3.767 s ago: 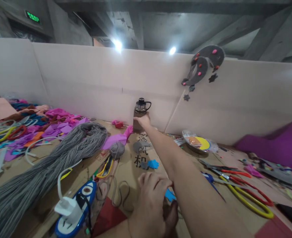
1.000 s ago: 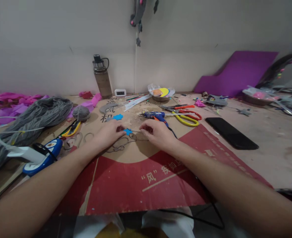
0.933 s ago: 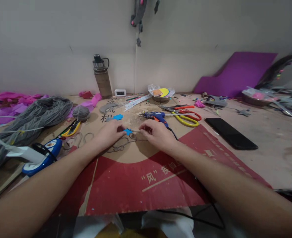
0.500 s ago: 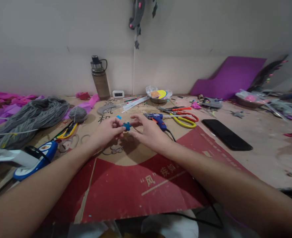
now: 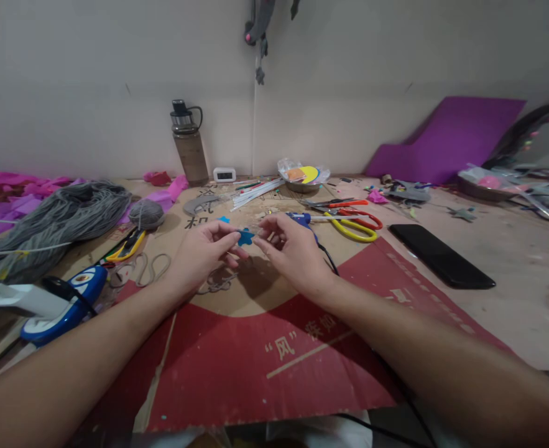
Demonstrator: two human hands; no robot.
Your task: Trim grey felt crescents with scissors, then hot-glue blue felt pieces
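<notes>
Between my two hands, above the cardboard [image 5: 274, 367], is a small blue felt star [image 5: 245, 237]. My left hand [image 5: 205, 250] pinches its left side between thumb and fingers. The fingertips of my right hand [image 5: 291, 250] are closed at its right edge; whether they also grip a thin thread there is too small to tell. A second blue piece [image 5: 224, 219] lies just behind my left fingers. The blue glue gun [image 5: 301, 218] rests behind my right hand, partly hidden by it. Grey cord [image 5: 218, 284] lies below my hands.
Red and yellow scissors [image 5: 353, 229] and a black phone [image 5: 441, 256] lie at the right. Grey yarn [image 5: 64, 218], a yellow cutter [image 5: 127, 247] and a blue power strip [image 5: 69, 311] are at the left. A bottle [image 5: 190, 149] and a bowl [image 5: 303, 186] stand near the wall.
My right hand has shifted slightly right, its fingers now more closed at the star's edge. More of the blue star shows. The whole view has shifted slightly.
</notes>
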